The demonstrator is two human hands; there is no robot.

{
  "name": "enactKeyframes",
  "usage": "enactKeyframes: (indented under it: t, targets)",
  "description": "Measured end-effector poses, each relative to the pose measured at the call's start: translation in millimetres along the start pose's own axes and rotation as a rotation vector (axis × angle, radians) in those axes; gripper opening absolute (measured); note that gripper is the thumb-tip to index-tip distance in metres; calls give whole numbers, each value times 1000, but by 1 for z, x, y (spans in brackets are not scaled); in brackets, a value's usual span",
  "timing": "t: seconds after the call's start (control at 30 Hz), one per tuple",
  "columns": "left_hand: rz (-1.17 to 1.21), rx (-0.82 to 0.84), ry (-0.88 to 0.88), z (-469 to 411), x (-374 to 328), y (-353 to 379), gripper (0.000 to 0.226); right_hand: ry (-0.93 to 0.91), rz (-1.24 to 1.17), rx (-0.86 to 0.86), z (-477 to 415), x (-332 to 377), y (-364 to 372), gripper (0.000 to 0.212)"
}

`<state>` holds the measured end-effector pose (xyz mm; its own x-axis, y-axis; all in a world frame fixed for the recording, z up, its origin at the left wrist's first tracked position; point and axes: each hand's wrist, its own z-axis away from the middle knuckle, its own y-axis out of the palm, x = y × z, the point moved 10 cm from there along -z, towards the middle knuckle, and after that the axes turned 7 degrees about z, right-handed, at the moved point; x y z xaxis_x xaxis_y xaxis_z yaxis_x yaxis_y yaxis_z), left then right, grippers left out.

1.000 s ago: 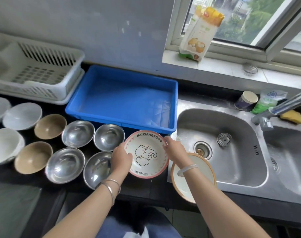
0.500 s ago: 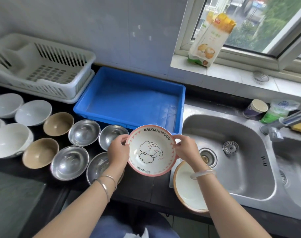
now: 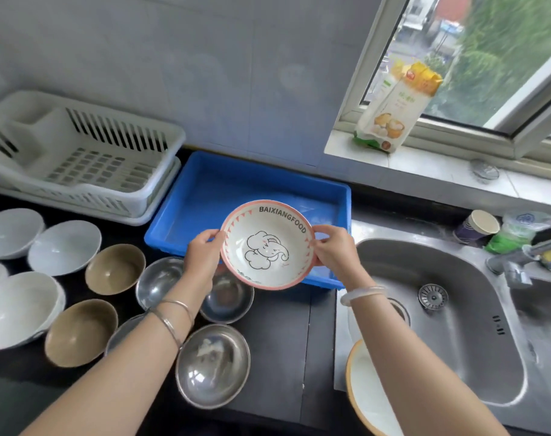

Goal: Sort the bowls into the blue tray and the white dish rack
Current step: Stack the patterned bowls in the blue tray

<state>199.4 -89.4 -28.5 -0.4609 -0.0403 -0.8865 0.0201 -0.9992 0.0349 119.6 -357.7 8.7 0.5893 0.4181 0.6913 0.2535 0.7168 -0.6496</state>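
I hold a pink-rimmed bowl [image 3: 268,247] with an elephant drawing, tilted toward me, over the near edge of the blue tray [image 3: 205,196]. My left hand [image 3: 203,256] grips its left rim and my right hand [image 3: 332,248] grips its right rim. The tray holds nothing. The white dish rack [image 3: 79,158] stands at the back left, with no dishes in it. On the dark counter lie several steel bowls [image 3: 213,365], two brown bowls [image 3: 115,268] and several white bowls [image 3: 65,247].
An orange-rimmed bowl [image 3: 365,394] sits at the sink's near-left edge under my right forearm. The steel sink [image 3: 456,325] and tap [image 3: 526,253] are at the right. A paper cup [image 3: 478,226] stands behind the sink. A flour bag [image 3: 393,111] leans on the windowsill.
Both hands have lifted the elephant bowl up and away from me, from above the counter to over the blue tray's near edge.
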Motion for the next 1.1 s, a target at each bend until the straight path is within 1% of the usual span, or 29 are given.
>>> enactKeyframes:
  t: [0.1, 0.17, 0.27, 0.37, 0.53, 0.73, 0.93, 1.0, 1.1]
  targets:
    - [46, -10, 0, -30, -9, -9, 17, 39, -69, -11, -18, 14, 24, 32]
    - [5, -28, 33, -50, -15, -15, 21, 71, -117, -8, -32, 20, 43, 31]
    - [-58, -58, 68, -79, -21, -25, 16, 126, -181, 38, -52, 25, 74, 33]
    - [-99, -55, 43, -107, -17, -30, 20, 191, -249, 69, -68, 22, 99, 33]
    - [-111, -19, -11, -138, 0, -32, 23, 275, -302, 62, -83, 12, 127, 33]
    - [-116, -15, -34, -159, 7, -38, 29, 263, -338, 86, -87, 16, 147, 34]
    - [-21, 27, -68, -167, 13, -41, 30, 266, -443, 100, -84, 18, 159, 37]
    - [31, 33, -111, -168, 19, -41, 32, 274, -477, 107, -83, 16, 162, 35]
    - [140, 23, -227, -165, 31, -42, 32, 307, -555, 159, -75, 12, 169, 30]
